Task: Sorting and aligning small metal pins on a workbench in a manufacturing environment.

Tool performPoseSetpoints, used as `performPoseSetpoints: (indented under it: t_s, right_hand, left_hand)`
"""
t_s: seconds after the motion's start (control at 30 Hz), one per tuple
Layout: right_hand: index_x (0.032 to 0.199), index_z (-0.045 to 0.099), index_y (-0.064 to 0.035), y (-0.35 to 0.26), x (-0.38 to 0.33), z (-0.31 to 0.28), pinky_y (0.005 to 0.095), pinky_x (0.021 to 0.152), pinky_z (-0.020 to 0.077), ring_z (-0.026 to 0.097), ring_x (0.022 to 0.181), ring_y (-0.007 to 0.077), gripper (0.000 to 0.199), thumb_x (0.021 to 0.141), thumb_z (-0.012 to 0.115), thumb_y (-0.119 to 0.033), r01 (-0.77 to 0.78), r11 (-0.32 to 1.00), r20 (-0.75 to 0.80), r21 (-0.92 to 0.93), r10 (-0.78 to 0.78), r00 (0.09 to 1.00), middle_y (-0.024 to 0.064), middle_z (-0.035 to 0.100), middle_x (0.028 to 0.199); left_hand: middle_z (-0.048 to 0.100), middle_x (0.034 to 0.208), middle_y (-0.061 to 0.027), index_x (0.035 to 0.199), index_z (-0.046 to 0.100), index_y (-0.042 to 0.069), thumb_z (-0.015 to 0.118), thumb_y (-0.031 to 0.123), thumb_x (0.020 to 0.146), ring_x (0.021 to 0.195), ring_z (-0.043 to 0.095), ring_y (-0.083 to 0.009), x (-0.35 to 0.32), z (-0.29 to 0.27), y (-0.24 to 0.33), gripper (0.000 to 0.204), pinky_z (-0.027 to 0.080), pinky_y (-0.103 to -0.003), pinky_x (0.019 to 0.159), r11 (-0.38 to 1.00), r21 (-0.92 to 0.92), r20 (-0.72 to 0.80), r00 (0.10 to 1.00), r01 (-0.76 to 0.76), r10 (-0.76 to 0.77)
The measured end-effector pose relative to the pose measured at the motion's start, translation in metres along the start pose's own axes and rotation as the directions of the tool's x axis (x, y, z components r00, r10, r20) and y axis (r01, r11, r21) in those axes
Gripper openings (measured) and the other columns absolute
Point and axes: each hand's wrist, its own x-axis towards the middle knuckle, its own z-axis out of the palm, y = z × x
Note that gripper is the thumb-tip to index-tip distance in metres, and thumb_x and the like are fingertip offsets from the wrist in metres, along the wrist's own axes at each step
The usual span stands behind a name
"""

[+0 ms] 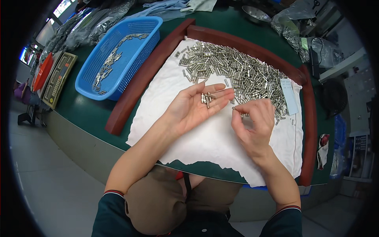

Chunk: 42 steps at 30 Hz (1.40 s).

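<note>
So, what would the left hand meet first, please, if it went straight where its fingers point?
The left hand would probably meet the pile of metal pieces first, though its height above the cloth is unclear.

Table [81,112]: green top, rim bowed by lens, pale grey-beige side below | Floor [43,177]: grey, smooth, thin seams, lower left | Windows [62,7]: bright white panes, upper left | Bar [342,65]: pale, slanting, right of table | Light: brightest upper left, right edge dimmer
</note>
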Motion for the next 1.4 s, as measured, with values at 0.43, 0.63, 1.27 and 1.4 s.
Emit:
performPoseSetpoints:
  t_s: [0.43,0.63,1.27,1.4]
  right_hand:
    - [0.085,0.071,-0.0085,0.007,0.005,0.001,0.0344,0.071,0.0356,0.052,0.077,0.0208,0.017,0.07,0.076,-0.005,0.005,0.999,-0.065,0.051,-0.002,0.998,0.0001,0.06,0.078]
    - [0.082,0.069,-0.0072,0.006,0.006,-0.001,0.034,0.071,0.0374,0.052,0.076,0.0224,0.018,0.067,0.072,0.003,-0.005,0.997,-0.078,0.079,0.011,0.997,0.0026,0.06,0.076]
    - [0.084,0.066,-0.004,0.001,0.003,-0.004,0.035,0.072,0.0393,0.05,0.076,0.0233,0.016,0.071,0.069,0.005,0.008,0.996,0.016,0.089,-0.01,1.0,0.0057,0.056,0.076]
    - [0.08,0.067,-0.0052,0.0,0.001,0.003,0.0343,0.07,0.0369,0.051,0.075,0.0227,0.015,0.068,0.07,0.004,-0.011,0.996,0.037,0.093,0.008,0.999,0.0042,0.057,0.074]
  left_hand:
    - [0.053,0.125,-0.0274,0.129,0.04,-0.016,0.037,0.021,0.105,0.125,0.05,-0.0344,-0.005,0.009,-0.016,0.044,0.043,-0.041,0.109,0.988,0.137,-0.08,0.995,0.073,-0.062]
    - [0.053,0.093,-0.0033,0.129,0.049,-0.002,0.053,0.013,0.1,0.058,0.032,-0.003,-0.047,0.042,0.024,0.033,0.027,-0.019,0.052,0.793,0.605,-0.128,0.992,0.071,0.008]
    - [0.019,0.16,-0.016,0.151,0.03,0.01,0.05,0.042,0.098,0.148,0.019,-0.033,-0.112,0.06,0.206,0.065,0.019,-0.045,0.119,-0.757,0.379,0.4,0.643,0.532,0.653]
    - [0.041,0.146,-0.0208,0.136,0.048,0.002,0.055,0.007,0.093,0.14,0.034,-0.0381,-0.092,0.062,0.137,0.044,0.028,-0.046,0.114,-0.925,0.369,0.651,0.685,0.093,0.329]
